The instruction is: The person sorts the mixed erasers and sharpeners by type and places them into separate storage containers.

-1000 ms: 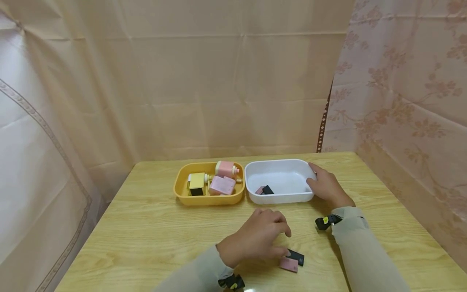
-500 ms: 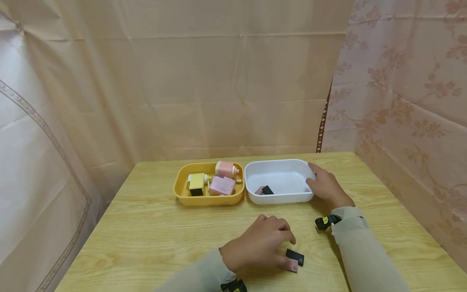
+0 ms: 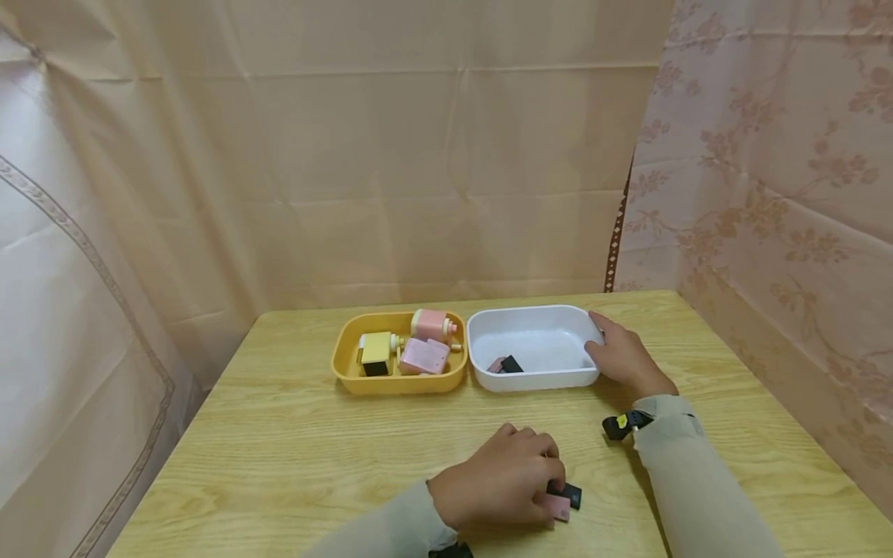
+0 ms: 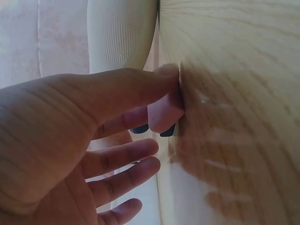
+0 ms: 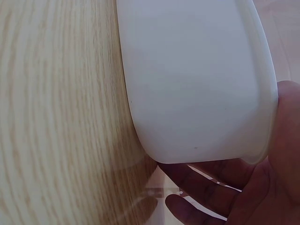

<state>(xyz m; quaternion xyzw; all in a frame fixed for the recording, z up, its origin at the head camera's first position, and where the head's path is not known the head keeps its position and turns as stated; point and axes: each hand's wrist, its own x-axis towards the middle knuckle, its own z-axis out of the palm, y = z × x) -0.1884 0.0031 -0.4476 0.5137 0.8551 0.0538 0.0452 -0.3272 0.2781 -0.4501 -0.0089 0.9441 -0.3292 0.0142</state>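
Observation:
My left hand (image 3: 504,482) is low over the table near the front, thumb and index finger around a small pink block (image 3: 557,508) and a small black block (image 3: 570,494) that lie side by side. In the left wrist view the thumb presses along the pink block (image 4: 165,114), the index finger is on its far side, and the other fingers are spread loosely. My right hand (image 3: 628,358) grips the right end of a white plastic tray (image 3: 540,380), thumb over the rim and fingers against the outer wall. Another pink and black pair (image 3: 512,364) lies inside the tray.
A yellow tray (image 3: 391,384) stands directly left of the white one. It holds a yellow-and-black block-shaped item (image 3: 377,353), a pink one with a nozzle (image 3: 432,324) and a pale pink one (image 3: 425,356). A beige curtain (image 3: 446,194) hangs behind the wooden table (image 3: 293,434).
My left hand has shifted slightly right and toward the front, and its thumb and index finger have closed in on the pink and black blocks. My right hand stays on the white tray.

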